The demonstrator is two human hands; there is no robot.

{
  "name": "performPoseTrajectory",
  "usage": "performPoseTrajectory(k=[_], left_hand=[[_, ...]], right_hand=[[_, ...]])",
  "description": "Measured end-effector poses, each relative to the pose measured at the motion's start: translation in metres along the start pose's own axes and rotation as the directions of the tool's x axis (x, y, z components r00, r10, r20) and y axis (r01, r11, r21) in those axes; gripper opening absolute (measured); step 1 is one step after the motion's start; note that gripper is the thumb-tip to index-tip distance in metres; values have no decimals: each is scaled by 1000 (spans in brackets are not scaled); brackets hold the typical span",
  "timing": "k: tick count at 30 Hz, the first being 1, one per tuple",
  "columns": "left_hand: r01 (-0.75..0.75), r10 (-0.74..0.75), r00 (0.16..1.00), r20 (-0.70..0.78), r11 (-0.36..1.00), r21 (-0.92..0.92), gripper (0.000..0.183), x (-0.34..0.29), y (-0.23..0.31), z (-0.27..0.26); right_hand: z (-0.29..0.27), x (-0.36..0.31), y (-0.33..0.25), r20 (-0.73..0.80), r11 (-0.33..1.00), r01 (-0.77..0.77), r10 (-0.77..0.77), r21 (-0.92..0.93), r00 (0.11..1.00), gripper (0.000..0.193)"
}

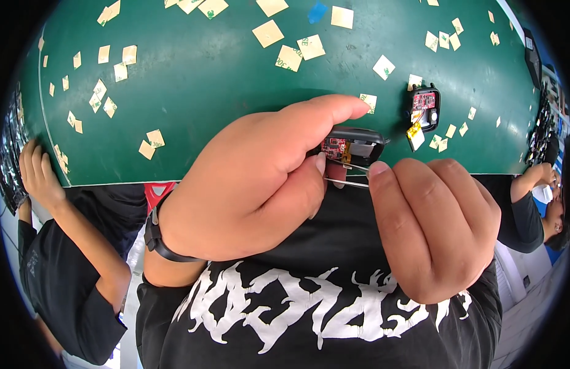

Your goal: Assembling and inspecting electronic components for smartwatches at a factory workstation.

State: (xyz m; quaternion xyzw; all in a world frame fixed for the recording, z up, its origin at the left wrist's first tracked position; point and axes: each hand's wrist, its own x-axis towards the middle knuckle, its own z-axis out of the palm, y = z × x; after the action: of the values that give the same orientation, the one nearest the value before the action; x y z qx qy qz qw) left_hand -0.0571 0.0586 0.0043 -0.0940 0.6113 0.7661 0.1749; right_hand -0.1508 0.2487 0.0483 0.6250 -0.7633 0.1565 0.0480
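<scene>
In my left hand [260, 178] is a black smartwatch case [362, 136], its inside facing up. A red circuit board [334, 146] shows within it, next to a grey part and an orange flex strip. My left thumb presses at the near rim while the fingers curl around the far side. Between the fingertips of my right hand [429, 221] is a pair of metal tweezers [352, 175], its tips at the near edge of the board. What the tips touch is too small to make out. A second opened watch case [427, 104] lies beyond, its yellow-wrapped battery [414, 135] hanging out.
Many small cream adhesive squares [267, 34] are scattered over the green tabletop [192, 92]. A blue scrap [317, 12] lies at the far edge. A co-worker's hand [42, 175] rests on the table's left end; another person [531, 209] sits at right. Dark parts are heaped at both sides.
</scene>
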Motion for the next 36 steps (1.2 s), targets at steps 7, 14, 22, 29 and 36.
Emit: performPoseTrajectory(k=[7, 14, 22, 29, 36], left_hand=[[10, -12, 998, 65, 1000, 25, 56, 2, 0, -5], [69, -67, 996, 58, 997, -44, 55, 2, 5, -7], [53, -50, 997, 56, 997, -47, 53, 0, 5, -7], [60, -59, 997, 42, 997, -37, 52, -1, 5, -4], [51, -49, 998, 40, 998, -40, 52, -2, 3, -5]], right_hand=[[-2, 2, 12, 73, 991, 109, -115, 81, 991, 38], [-4, -2, 14, 48, 993, 110, -112, 39, 993, 37], [-2, -7, 3, -29, 999, 17, -18, -28, 999, 36], [0, -7, 6, -45, 999, 39, -40, -35, 998, 37], [1, -7, 7, -49, 997, 70, -71, -26, 996, 38]])
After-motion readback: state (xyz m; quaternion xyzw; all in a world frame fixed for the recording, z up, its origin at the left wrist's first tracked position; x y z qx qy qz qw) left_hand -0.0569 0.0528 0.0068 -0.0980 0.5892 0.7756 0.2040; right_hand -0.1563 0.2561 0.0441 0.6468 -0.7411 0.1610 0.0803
